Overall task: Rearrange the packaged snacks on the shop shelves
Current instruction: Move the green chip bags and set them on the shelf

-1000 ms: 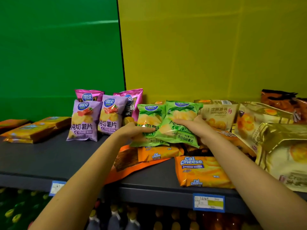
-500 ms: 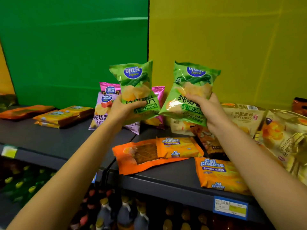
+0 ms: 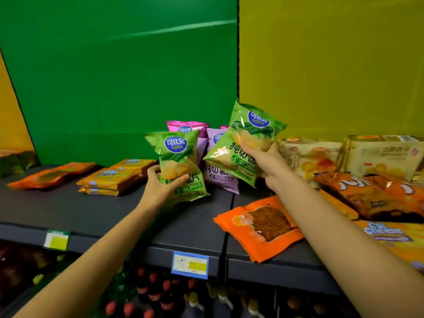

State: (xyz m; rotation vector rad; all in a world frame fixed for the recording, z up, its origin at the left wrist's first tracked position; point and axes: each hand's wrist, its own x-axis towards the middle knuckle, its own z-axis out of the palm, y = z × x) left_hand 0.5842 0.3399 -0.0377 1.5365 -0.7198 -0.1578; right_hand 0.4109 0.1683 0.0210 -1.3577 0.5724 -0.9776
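Landmark: the purple chip bags (image 3: pixel 221 173), standing upright at the back of the dark shelf (image 3: pixel 68 210) where the green back panel meets the yellow one.

Left hand (image 3: pixel 160 187): wrapped round the lower half of a green chip bag (image 3: pixel 176 161), thumb across the front. Bag upright, just left of and in front of the purple bags; its bottom edge looks to be at or just off the shelf, cannot tell which.

Right hand (image 3: pixel 263 161): closed on a second green chip bag (image 3: pixel 247 143), held in the air, tilted, overlapping the purple bags from the front right.

A pink chip bag (image 3: pixel 187 127) stands behind the purple ones.

Well left of the purple bags: flat orange wafer packs (image 3: pixel 114 177) stacked, and a flat orange pouch (image 3: pixel 52 175) further left.

Right of the purple bags: pale croissant packs (image 3: pixel 309 154) upright against the yellow panel; in front of them orange snack bags (image 3: pixel 376 193) lying loose, a flat orange pouch with a window (image 3: pixel 261 226) overhanging the shelf edge, and a Cal Cheese wafer pack (image 3: pixel 394 237) at the far right front.

Progress, as a judgement: early to middle. Chips appear to be gathering by the green panel; both green bags are not yet released. The right side remains a jumble of flat packs to sort and square up.
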